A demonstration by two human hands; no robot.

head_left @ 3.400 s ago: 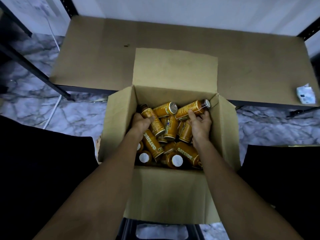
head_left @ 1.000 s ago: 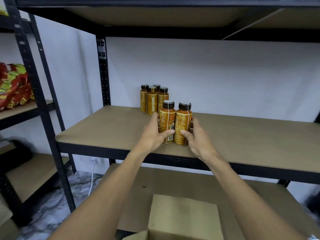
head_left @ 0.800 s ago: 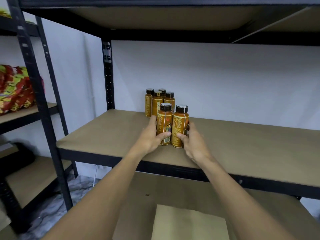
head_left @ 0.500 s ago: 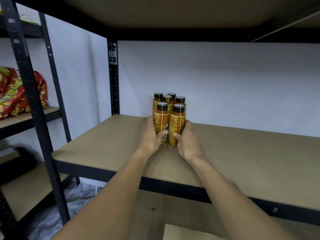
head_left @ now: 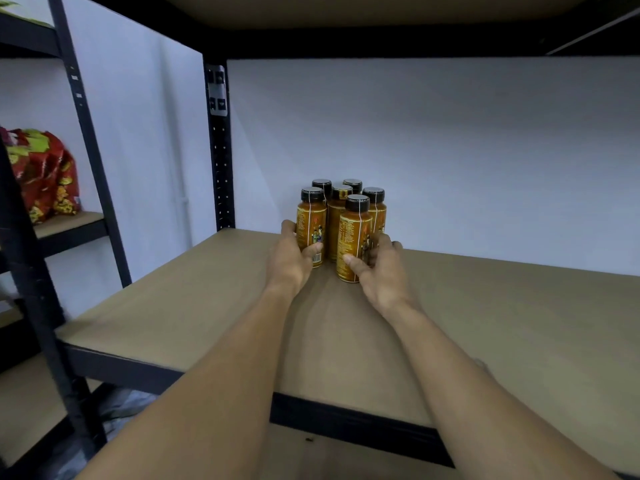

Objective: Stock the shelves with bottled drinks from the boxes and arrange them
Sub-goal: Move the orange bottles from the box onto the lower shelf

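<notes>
Change: left bottle and right bottle slid back from shelf front, now against rear cluster. Grip: left hand curled round left bottle, right hand round right bottle. Release likely next.

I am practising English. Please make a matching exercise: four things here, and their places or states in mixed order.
1. left hand
2. right hand
3. red-yellow snack bags
4. black perforated metal post

A. on the side shelf
B. grips the front black-capped orange bottle
C. at the brown shelf board's back-left corner
D. grips the leftmost black-capped orange bottle

Pairs: 1-D, 2-B, 3-A, 4-C
</notes>
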